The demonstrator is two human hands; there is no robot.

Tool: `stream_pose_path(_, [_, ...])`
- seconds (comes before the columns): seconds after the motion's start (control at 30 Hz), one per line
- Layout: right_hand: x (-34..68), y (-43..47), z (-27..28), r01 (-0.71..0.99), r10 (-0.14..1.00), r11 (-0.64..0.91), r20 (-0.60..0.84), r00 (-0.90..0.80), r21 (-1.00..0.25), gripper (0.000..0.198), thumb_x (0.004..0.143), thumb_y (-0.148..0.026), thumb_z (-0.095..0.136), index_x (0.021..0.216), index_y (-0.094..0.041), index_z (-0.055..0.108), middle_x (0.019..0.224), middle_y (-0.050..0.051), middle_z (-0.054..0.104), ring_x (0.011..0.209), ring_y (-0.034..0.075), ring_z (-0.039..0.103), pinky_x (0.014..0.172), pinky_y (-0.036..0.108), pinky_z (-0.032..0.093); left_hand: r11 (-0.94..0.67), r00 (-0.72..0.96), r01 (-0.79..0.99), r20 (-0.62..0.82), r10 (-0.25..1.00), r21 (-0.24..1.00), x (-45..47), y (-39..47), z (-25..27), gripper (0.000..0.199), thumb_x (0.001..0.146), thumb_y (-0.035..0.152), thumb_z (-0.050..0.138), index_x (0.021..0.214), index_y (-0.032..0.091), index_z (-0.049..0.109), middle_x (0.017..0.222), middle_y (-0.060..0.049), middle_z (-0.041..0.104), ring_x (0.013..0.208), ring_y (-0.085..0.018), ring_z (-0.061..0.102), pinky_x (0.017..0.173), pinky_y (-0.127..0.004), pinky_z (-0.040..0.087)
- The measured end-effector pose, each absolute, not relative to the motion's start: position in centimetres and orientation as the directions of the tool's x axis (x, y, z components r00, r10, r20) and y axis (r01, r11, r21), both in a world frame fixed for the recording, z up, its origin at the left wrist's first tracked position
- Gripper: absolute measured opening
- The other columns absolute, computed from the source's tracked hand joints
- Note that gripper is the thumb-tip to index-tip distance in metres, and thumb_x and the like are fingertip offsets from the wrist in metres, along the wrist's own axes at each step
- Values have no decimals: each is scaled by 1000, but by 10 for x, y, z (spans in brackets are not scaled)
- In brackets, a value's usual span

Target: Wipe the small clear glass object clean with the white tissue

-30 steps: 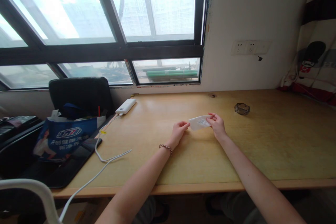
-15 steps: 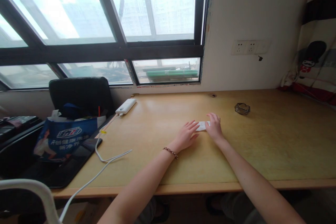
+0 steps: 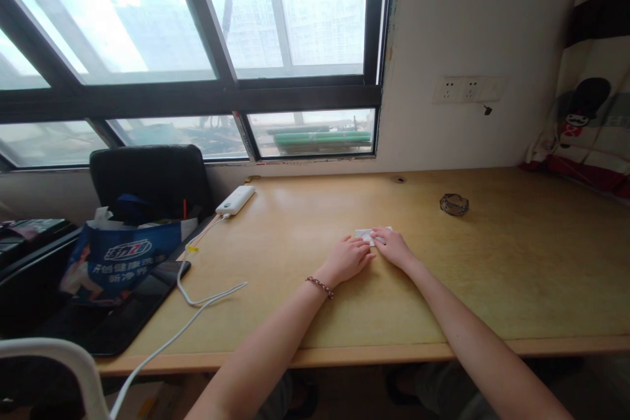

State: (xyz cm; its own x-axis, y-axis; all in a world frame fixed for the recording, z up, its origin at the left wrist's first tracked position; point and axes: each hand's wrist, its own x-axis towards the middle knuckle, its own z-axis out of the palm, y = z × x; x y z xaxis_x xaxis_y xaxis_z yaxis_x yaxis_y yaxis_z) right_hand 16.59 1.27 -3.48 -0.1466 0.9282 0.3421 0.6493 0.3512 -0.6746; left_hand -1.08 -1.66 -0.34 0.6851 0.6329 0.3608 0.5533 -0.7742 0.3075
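A small folded piece of white paper (image 3: 363, 234) lies on the wooden table, partly hidden under my fingers. My left hand (image 3: 348, 256) rests palm down at its lower left, fingers stretched toward the paper's lower edge, with a beaded bracelet on the wrist. From the right, my right hand (image 3: 392, 246) lies over the paper's right part, its extended fingertips pressing on the middle of it. The fingertips of both hands are close together, and neither hand is wrapped round the paper.
A dark ring-shaped object (image 3: 453, 204) lies farther back on the right of the table (image 3: 516, 262). At the left edge sit a white power bank (image 3: 235, 200) with a white cable, a black tablet-like slab (image 3: 130, 321) and a blue bag (image 3: 125, 262) by a black chair.
My right hand has moved left and down, its fingers now lying across the paper instead of raised at its right end. My left fingers have drawn back slightly; more of the paper's left end shows.
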Motion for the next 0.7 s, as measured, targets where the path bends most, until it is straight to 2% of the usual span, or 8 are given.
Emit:
stream_pose_path(0.17, [167, 10, -28, 597, 932, 317, 357, -55, -737, 13, 67, -19, 54, 67, -24, 66, 95, 2, 66, 93, 20, 58, 87, 35, 40, -782, 685, 514, 381, 621, 351, -11, -16, -3, 28, 85, 33, 36, 79, 18, 59, 83, -7, 63, 85, -17, 56, 87, -32, 33])
stream_pose_path(0.27, [158, 1, -22, 595, 906, 399, 402, -134, -698, 16, 71, -19, 51, 70, -23, 66, 96, 3, 65, 95, 19, 57, 88, 34, 39, -801, 699, 490, 393, 597, 344, -11, -17, -2, 28, 85, 30, 35, 85, 19, 60, 89, -7, 63, 89, -16, 56, 87, -32, 34])
stream_pose_path(0.4, [143, -11, -15, 588, 897, 440, 365, -250, -679, 16, 74, -20, 49, 70, -23, 65, 85, 3, 67, 88, 18, 59, 85, 33, 40, -819, 703, 465, 422, 572, 335, -13, -18, -2, 28, 86, 28, 34, 88, 19, 60, 95, -7, 63, 93, -16, 55, 89, -33, 34])
stream_pose_path(0.6, [179, -24, -13, 704, 913, 399, 327, -244, -588, 21, 75, -23, 46, 71, -24, 66, 88, 2, 67, 96, 20, 57, 86, 35, 39, -819, 705, 460, 419, 572, 345, -14, -20, -1, 34, 86, 31, 31, 78, 18, 61, 78, -8, 63, 79, -16, 58, 82, -32, 39])
stream_pose_path(0.7, [230, -33, -19, 787, 935, 299, 331, -128, -540, 26, 76, -27, 42, 72, -24, 67, 91, 3, 67, 91, 21, 59, 82, 35, 42, -811, 696, 433, 426, 578, 393, -14, -22, 0, 35, 85, 34, 32, 72, 19, 60, 73, -8, 62, 75, -16, 57, 79, -30, 40])
